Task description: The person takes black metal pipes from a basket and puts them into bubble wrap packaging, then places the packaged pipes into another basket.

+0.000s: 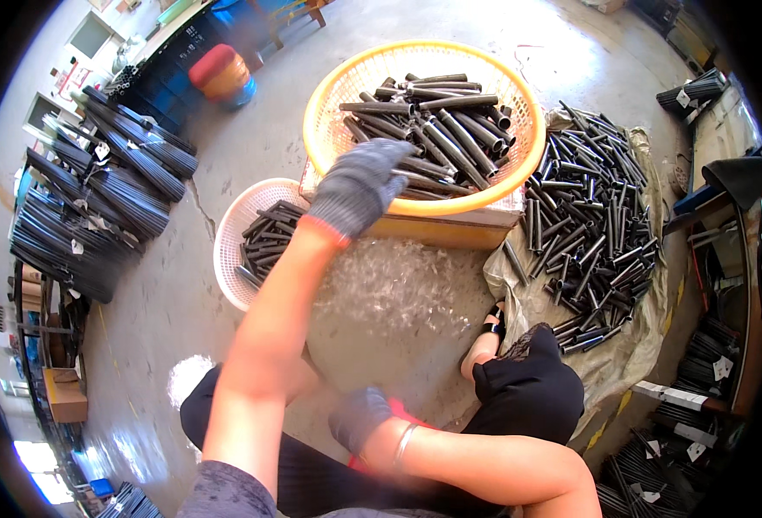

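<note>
My left hand point(359, 186), in a dark grey knit glove with an orange cuff, reaches over the near rim of an orange-rimmed plastic basket point(532, 164). Its fingers close round the end of one of the black tubes point(454, 147) heaped inside. The basket rests on a box point(433, 231). Low in front of my body is my right hand point(363, 421), also gloved, beside a red thing point(407, 413) mostly hidden by the wrist. Motion smears its fingers, so whether it holds anything is unclear.
Left of the box stands a smaller white basket point(225, 250) of short black tubes. A large pile of tubes point(584, 224) covers a sheet point(510, 289) on the right. Clear plastic scraps point(389, 285) litter the floor. Tube bundles point(96, 186) and a red-topped stool point(221, 73) stand left.
</note>
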`<state>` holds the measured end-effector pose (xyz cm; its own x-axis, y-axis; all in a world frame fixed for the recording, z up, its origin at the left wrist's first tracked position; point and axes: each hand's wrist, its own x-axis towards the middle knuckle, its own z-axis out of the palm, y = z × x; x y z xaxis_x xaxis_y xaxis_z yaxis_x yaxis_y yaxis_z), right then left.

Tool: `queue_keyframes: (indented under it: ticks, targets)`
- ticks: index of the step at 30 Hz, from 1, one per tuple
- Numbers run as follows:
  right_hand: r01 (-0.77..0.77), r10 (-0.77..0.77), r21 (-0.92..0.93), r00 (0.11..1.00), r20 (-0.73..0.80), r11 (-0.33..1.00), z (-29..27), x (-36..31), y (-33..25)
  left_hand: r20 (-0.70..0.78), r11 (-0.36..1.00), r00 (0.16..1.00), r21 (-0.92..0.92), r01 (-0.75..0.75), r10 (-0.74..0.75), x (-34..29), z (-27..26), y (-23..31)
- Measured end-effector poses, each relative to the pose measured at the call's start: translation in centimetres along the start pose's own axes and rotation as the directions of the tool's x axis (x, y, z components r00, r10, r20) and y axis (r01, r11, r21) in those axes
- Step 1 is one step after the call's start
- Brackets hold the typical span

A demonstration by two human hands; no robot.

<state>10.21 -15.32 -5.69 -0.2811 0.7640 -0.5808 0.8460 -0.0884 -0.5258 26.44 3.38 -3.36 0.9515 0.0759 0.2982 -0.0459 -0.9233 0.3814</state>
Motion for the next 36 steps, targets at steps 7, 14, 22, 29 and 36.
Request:
queue_keyframes:
  ticks: [7,14,22,29,36]
  targets:
    - [0.0,0.0,0.003,0.992,-0.123,1.0,-1.7,-1.2,1.1,0.506,0.936,0.857,0.339,-0.093,-0.098,7.7,6.4,-4.6]
    - [-0.002,0.025,0.099,0.974,-0.224,0.995,-0.6,0.4,2.2,0.634,0.97,0.772,0.164,-0.178,0.035,7.5,5.8,-3.3]
    - [-0.03,0.064,0.093,0.915,-0.398,0.995,-7.9,-4.5,1.9,0.1,0.825,0.991,-0.55,0.134,-0.094,-1.3,-8.7,-0.4]
    - [0.76,0.454,0.365,0.104,-0.885,0.537,-9.6,-4.2,5.6,0.639,0.414,0.691,-0.559,0.718,-0.337,-14.8,-13.5,0.6]
    - [0.616,0.192,0.413,0.394,-0.899,0.671,-10.6,-1.0,4.5,0.601,0.228,0.753,-0.72,0.655,-0.267,-19.1,-8.7,-0.4]
